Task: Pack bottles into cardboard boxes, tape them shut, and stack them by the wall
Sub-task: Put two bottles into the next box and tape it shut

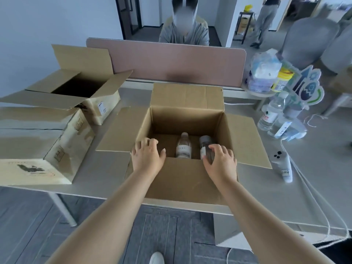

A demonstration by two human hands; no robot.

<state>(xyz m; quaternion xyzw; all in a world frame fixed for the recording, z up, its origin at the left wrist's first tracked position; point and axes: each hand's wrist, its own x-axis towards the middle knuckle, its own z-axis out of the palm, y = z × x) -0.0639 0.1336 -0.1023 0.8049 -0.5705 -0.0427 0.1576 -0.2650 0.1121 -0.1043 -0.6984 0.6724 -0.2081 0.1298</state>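
Observation:
An open cardboard box [187, 119] stands on the table in front of me, all flaps spread. One clear bottle with a pale label [183, 146] stands upright inside it. A second clear bottle [205, 146] is to its right, and my right hand [221, 160] is shut on it just above the box's near wall. My left hand [147, 155] rests on the box's near-left corner, fingers curled over the rim. More water bottles [271, 115] stand at the right of the table.
Two other cardboard boxes sit at the left: an open box [76, 86] behind and a closed box [38, 145] in front. A shrink-wrapped bottle pack [262, 73], a white device [283, 164] with cables, a pink desk divider [171, 60] and a seated person [183, 31] beyond it.

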